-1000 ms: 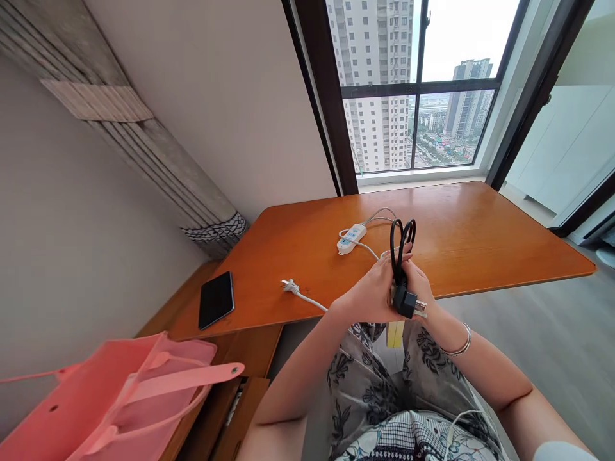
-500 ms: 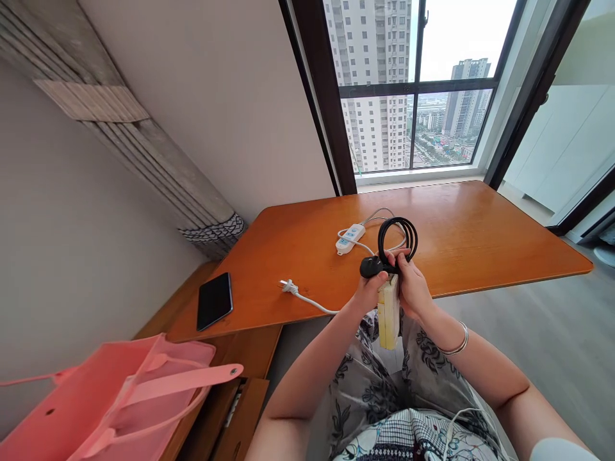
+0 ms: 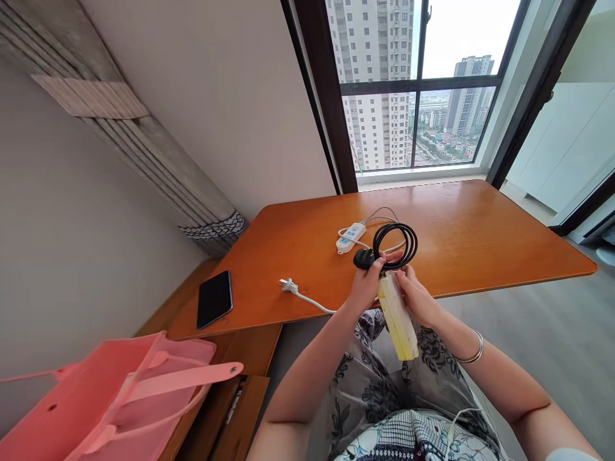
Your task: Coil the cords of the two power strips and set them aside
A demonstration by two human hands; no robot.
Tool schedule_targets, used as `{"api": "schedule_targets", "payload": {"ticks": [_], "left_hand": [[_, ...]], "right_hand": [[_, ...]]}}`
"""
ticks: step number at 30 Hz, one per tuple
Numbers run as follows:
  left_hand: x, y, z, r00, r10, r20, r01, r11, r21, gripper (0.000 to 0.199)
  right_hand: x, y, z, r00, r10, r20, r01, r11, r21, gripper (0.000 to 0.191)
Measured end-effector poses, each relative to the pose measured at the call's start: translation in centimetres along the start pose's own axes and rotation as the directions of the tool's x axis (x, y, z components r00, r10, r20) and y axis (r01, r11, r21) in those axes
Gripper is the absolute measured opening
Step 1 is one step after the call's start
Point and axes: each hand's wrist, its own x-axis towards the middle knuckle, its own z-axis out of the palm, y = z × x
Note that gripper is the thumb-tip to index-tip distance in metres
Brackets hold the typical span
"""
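A black cable (image 3: 410, 246), wound into a round coil, is in my left hand (image 3: 366, 283), whose thumb presses on it beside its black plug (image 3: 364, 258). Below the coil hangs a long yellow-and-white block (image 3: 400, 320) that looks like a power strip; it tilts with its lower end toward my right knee. My right hand (image 3: 417, 296) has its fingers closed against the block's upper right side. Just beyond the coil, a small white power strip (image 3: 351, 237) lies on the table with its white cord looped around. The cord's white plug (image 3: 289, 286) rests to the left.
The brown wooden table (image 3: 461, 224) reaches to the window (image 3: 416, 128). On its left part lies a black phone or tablet (image 3: 214, 299). A pink bag (image 3: 110, 390) stands at lower left, by a wooden drawer unit (image 3: 247, 416). A curtain (image 3: 158, 160) hangs at left.
The block's lower end has swung right and toward me. My right hand has slid from the coil down to the block's side, while the left hand keeps the coil, now slightly lower and further left.
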Motion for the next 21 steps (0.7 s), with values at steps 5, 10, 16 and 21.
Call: {"api": "schedule_targets", "payload": {"ticks": [5,10,16,21], "left_hand": [[-0.1,1.2,-0.5,0.996,0.079,-0.026,-0.079,0.997,0.012,0.029],[0.2,2.0,-0.3,0.986,0.042,-0.159,-0.05,0.998,-0.045,0.027],[0.7,1.8,0.1,0.973,-0.021,-0.23,-0.011,0.991,-0.136,0.026],[0.4,1.0,-0.1,0.979,-0.035,-0.198,0.007,0.99,-0.141,0.026]], "right_hand": [[-1.0,0.9,-2.2,0.989,0.098,0.11,-0.103,0.994,0.041,0.04],[-2.4,1.0,-3.8,0.957,-0.234,0.173,0.241,0.97,-0.022,0.048],[-3.2,1.2,-4.5,0.758,-0.524,0.388,0.645,0.687,-0.334,0.062],[-2.3,-0.5,-4.4,0.575,-0.716,0.397,0.798,0.383,-0.465,0.065]]}}
